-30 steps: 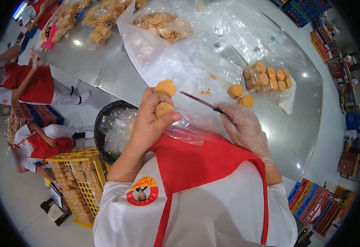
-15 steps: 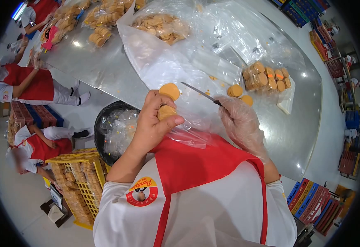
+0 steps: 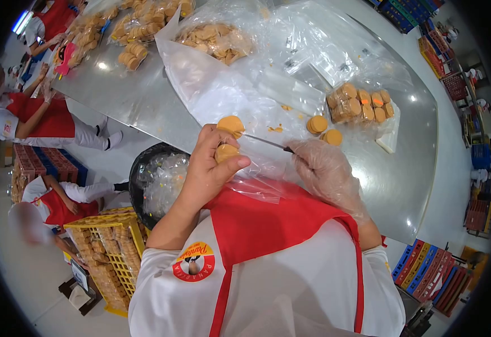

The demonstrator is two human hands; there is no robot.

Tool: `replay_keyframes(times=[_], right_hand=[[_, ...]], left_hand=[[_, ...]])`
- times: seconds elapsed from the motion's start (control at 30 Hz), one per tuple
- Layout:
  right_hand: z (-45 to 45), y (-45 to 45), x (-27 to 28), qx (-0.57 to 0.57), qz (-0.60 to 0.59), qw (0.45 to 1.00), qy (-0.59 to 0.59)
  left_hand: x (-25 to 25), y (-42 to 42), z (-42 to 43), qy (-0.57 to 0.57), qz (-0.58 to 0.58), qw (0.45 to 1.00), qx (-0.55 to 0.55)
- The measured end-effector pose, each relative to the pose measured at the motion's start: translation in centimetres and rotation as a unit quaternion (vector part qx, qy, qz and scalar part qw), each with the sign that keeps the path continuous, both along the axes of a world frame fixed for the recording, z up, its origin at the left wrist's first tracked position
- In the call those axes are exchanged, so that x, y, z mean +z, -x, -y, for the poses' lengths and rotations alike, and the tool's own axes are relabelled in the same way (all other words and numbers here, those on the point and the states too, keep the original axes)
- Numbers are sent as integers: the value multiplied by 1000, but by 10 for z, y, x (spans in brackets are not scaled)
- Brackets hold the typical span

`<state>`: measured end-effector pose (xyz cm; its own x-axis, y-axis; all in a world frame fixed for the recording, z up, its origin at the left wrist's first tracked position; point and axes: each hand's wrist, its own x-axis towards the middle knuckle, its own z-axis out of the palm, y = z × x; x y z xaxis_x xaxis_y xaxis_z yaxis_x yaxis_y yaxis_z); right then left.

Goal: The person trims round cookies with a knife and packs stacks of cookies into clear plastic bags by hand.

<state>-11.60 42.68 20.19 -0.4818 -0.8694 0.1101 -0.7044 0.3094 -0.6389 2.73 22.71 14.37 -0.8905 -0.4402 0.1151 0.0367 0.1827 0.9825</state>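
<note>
My left hand [image 3: 200, 163], without a glove, is closed around round, flat golden cookies. An upper cookie [image 3: 230, 124] sticks up past the fingers, and a lower cookie [image 3: 226, 152] shows above the thumb. In a clear plastic glove, my right hand [image 3: 321, 168] grips a thin knife [image 3: 265, 141] by its dark handle. The blade points left, its tip at the lower right edge of the upper cookie. Limp clear plastic [image 3: 259, 188] hangs beneath the left hand. Beyond the knife, a small stack of cookies [image 3: 317, 124] and another cookie [image 3: 331, 137] rest on the table.
Packed cookies [image 3: 360, 104] lie at the right of the metal table [image 3: 408, 180]. A bag of cookie pieces [image 3: 217, 40] and clear bags [image 3: 318, 39] are farther back. A black-lined bin [image 3: 138, 180] and yellow crate [image 3: 123, 255] stand left, near several co-workers.
My right hand has moved slightly left and the knife blade has come down to the upper cookie's edge. My left hand stays nearly still. A co-worker at left has shifted position.
</note>
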Motion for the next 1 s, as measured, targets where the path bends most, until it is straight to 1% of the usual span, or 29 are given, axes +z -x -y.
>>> replay_keyframes(times=[0.03,0.1,0.13,0.2,0.23,0.3,0.33,0.4,0.47,0.57,0.7,0.8,0.9,1.0], right_hand=[[1,-1,-1,-21,3,1000,17],[3,-2,-5,-65,9,997,50],[2,-2,-5,-50,4,998,43],[0,1,-3,-17,-4,999,28],[1,0,-3,-32,4,999,32],[3,-3,-4,-63,17,997,39],[3,-1,-5,-56,9,997,45],[2,2,-7,-39,-6,998,57],[7,-2,-7,-49,2,997,56],[5,0,-4,-55,-1,998,37],[6,-2,-3,-47,-2,999,9],[2,3,-9,-64,-14,997,49],[2,1,-12,-26,-51,998,27],[4,1,-5,-85,-10,995,51]], left_hand=[[0,1,0,12,-8,1000,-2],[4,0,-1,-22,13,1000,-5],[5,0,-2,-38,23,999,-5],[-1,2,1,0,1,1000,-6],[-3,1,2,19,-9,1000,-8],[-3,0,1,-21,21,1000,-9],[-3,0,1,-41,35,998,-8],[-10,3,5,21,-15,1000,-13],[-11,2,5,16,-20,1000,-16],[-5,1,1,-62,15,998,-18],[-9,2,3,-39,-4,999,-19],[-5,3,1,-54,1,998,-23],[-3,2,0,-71,8,997,-24],[-3,3,-1,-80,12,996,-28]])
